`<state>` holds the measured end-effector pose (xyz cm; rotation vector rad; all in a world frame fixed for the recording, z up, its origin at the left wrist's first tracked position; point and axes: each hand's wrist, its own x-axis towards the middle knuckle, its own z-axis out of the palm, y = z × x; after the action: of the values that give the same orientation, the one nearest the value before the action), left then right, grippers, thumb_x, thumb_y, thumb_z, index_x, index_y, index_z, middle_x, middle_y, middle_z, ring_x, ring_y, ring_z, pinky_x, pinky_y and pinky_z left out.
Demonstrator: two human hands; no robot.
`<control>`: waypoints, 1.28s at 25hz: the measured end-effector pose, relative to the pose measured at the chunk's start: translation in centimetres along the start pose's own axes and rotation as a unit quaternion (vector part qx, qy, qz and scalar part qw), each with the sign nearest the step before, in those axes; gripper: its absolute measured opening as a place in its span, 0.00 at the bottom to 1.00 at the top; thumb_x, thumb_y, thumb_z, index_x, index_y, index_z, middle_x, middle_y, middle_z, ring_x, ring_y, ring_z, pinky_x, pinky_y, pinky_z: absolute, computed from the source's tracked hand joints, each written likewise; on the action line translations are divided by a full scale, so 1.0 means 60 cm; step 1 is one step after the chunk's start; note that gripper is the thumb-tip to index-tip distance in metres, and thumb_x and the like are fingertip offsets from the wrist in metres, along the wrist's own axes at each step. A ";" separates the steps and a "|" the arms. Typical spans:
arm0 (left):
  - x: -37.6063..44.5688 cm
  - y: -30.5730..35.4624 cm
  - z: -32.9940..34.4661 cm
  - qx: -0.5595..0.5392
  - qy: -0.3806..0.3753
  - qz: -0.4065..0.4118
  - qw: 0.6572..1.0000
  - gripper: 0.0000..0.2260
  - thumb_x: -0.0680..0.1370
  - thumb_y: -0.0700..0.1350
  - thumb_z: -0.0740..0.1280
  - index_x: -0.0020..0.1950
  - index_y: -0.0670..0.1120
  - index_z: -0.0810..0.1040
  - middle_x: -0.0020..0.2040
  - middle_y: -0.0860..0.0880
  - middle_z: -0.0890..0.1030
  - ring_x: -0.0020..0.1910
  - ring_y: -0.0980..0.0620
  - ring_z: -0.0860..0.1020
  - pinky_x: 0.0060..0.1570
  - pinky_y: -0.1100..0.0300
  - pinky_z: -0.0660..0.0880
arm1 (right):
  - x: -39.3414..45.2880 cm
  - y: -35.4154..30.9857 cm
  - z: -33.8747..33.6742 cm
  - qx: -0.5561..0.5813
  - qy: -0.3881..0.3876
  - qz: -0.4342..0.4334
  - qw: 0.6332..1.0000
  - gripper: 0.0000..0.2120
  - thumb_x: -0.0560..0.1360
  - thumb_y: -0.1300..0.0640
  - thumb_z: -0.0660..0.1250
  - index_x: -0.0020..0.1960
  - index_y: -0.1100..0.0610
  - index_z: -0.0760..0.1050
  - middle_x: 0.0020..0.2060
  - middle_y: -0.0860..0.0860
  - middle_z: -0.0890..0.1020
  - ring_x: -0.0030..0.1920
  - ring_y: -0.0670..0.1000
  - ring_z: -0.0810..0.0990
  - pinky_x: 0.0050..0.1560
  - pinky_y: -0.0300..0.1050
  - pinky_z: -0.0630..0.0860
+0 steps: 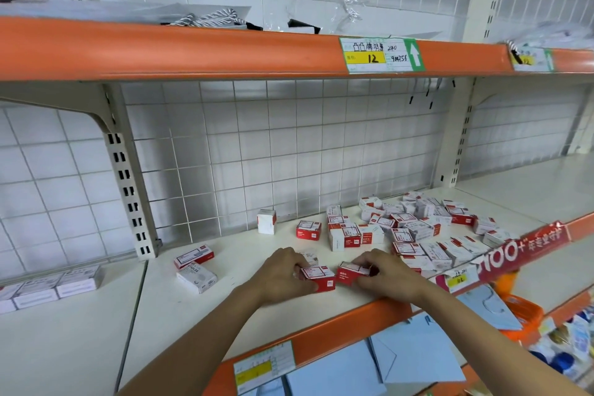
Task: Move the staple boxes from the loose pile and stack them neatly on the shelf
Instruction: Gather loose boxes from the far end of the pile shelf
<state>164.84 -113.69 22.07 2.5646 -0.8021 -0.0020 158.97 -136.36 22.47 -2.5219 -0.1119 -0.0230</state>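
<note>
Spanning the view, the cream metal shelf (199, 309) with an orange front edge carried a loose pile of red-and-white cardboard staple boxes (414, 228) at its right. Nearer the front edge, the left hand (284, 272) pinched one red-and-white box (318, 278), the right hand (387, 273) another (350, 273) just beside it.

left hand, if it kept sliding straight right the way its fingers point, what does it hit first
The left hand grips a red staple box; that box would first meet the box in the right hand, apparently just beside it.
</note>
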 end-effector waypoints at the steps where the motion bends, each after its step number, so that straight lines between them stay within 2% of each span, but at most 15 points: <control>1: -0.006 -0.007 -0.006 -0.024 -0.012 -0.018 0.999 0.21 0.71 0.55 0.70 0.60 0.48 0.77 0.57 0.50 0.75 0.52 0.54 0.71 0.47 0.66 0.68 | -0.001 -0.007 0.003 0.013 -0.009 -0.003 1.000 0.15 0.72 0.51 0.68 0.59 0.49 0.75 0.53 0.45 0.76 0.52 0.42 0.74 0.46 0.27 0.66; 3: -0.025 -0.024 -0.016 -0.055 -0.025 -0.041 0.997 0.20 0.71 0.53 0.71 0.61 0.47 0.77 0.58 0.50 0.75 0.51 0.56 0.71 0.43 0.70 0.66 | 0.003 -0.027 0.013 0.028 -0.016 -0.021 0.999 0.14 0.72 0.52 0.69 0.57 0.47 0.76 0.53 0.44 0.76 0.50 0.39 0.73 0.44 0.24 0.66; 5: -0.047 -0.042 -0.029 -0.062 -0.011 -0.049 0.997 0.19 0.71 0.52 0.72 0.60 0.48 0.78 0.56 0.50 0.76 0.49 0.57 0.71 0.42 0.71 0.66 | 0.010 -0.053 0.028 0.037 -0.018 -0.052 0.998 0.15 0.71 0.55 0.70 0.57 0.47 0.75 0.54 0.46 0.76 0.52 0.42 0.74 0.47 0.26 0.66; 8: -0.091 -0.073 -0.056 -0.060 0.045 -0.052 0.996 0.17 0.69 0.48 0.74 0.57 0.48 0.79 0.50 0.52 0.74 0.47 0.57 0.72 0.42 0.72 0.67 | 0.025 -0.101 0.054 0.007 -0.019 -0.123 0.992 0.18 0.70 0.58 0.72 0.57 0.49 0.73 0.53 0.47 0.74 0.55 0.46 0.72 0.54 0.36 0.69; 10: -0.121 -0.093 -0.079 -0.075 0.086 -0.049 0.992 0.15 0.68 0.44 0.75 0.53 0.47 0.78 0.46 0.54 0.71 0.44 0.57 0.73 0.38 0.76 0.67 | 0.036 -0.137 0.074 -0.016 -0.014 -0.161 0.987 0.19 0.70 0.57 0.72 0.57 0.48 0.71 0.53 0.46 0.71 0.57 0.45 0.68 0.55 0.38 0.67; 14: -0.180 -0.133 -0.122 -0.074 0.152 -0.042 0.985 0.15 0.67 0.41 0.76 0.52 0.43 0.78 0.46 0.52 0.71 0.40 0.59 0.72 0.38 0.73 0.71 | 0.056 -0.209 0.127 -0.031 -0.001 -0.196 0.980 0.17 0.70 0.57 0.70 0.56 0.49 0.70 0.52 0.49 0.69 0.57 0.48 0.65 0.47 0.36 0.63; 16: -0.215 -0.157 -0.144 -0.072 0.170 -0.059 0.981 0.16 0.68 0.39 0.75 0.53 0.43 0.76 0.49 0.51 0.71 0.41 0.58 0.73 0.40 0.69 0.75 | 0.064 -0.251 0.154 -0.027 -0.006 -0.217 0.976 0.17 0.70 0.59 0.69 0.57 0.50 0.70 0.51 0.49 0.68 0.56 0.49 0.64 0.47 0.38 0.63; 20: -0.289 -0.209 -0.184 -0.064 0.169 -0.094 0.979 0.15 0.68 0.41 0.76 0.52 0.45 0.76 0.49 0.51 0.71 0.46 0.51 0.75 0.47 0.60 0.78 | 0.074 -0.324 0.211 -0.020 -0.025 -0.248 0.968 0.21 0.70 0.58 0.70 0.61 0.50 0.70 0.51 0.46 0.67 0.55 0.49 0.62 0.50 0.38 0.63; 23: -0.349 -0.254 -0.213 -0.070 0.172 -0.121 0.975 0.14 0.68 0.43 0.76 0.48 0.49 0.74 0.48 0.53 0.72 0.44 0.55 0.75 0.45 0.66 0.77 | 0.079 -0.381 0.256 -0.014 -0.044 -0.278 0.960 0.21 0.70 0.55 0.72 0.60 0.51 0.71 0.53 0.46 0.69 0.57 0.46 0.62 0.52 0.37 0.60; 26: -0.412 -0.297 -0.237 -0.084 0.168 -0.166 0.968 0.14 0.66 0.44 0.77 0.44 0.53 0.74 0.45 0.53 0.73 0.41 0.57 0.75 0.43 0.64 0.77 | 0.081 -0.440 0.300 -0.041 -0.057 -0.299 0.952 0.21 0.69 0.49 0.73 0.59 0.51 0.72 0.54 0.48 0.73 0.56 0.49 0.65 0.49 0.38 0.59; 29: -0.471 -0.333 -0.256 -0.078 0.160 -0.209 0.961 0.13 0.66 0.45 0.77 0.44 0.51 0.76 0.40 0.57 0.74 0.38 0.59 0.75 0.43 0.62 0.75 | 0.074 -0.493 0.342 -0.034 -0.076 -0.318 0.944 0.22 0.69 0.46 0.73 0.59 0.51 0.73 0.53 0.46 0.75 0.53 0.46 0.68 0.48 0.37 0.63; 32: -0.530 -0.365 -0.276 -0.053 0.147 -0.234 0.960 0.13 0.66 0.48 0.77 0.48 0.49 0.78 0.40 0.58 0.73 0.38 0.59 0.74 0.43 0.63 0.72 | 0.060 -0.545 0.382 -0.011 -0.112 -0.330 0.937 0.21 0.70 0.48 0.72 0.60 0.51 0.72 0.52 0.45 0.73 0.52 0.44 0.72 0.48 0.32 0.67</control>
<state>152.48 -73.56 23.65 2.5072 -0.0753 0.1780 159.52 -96.28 22.78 -2.3826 -1.0470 -0.0070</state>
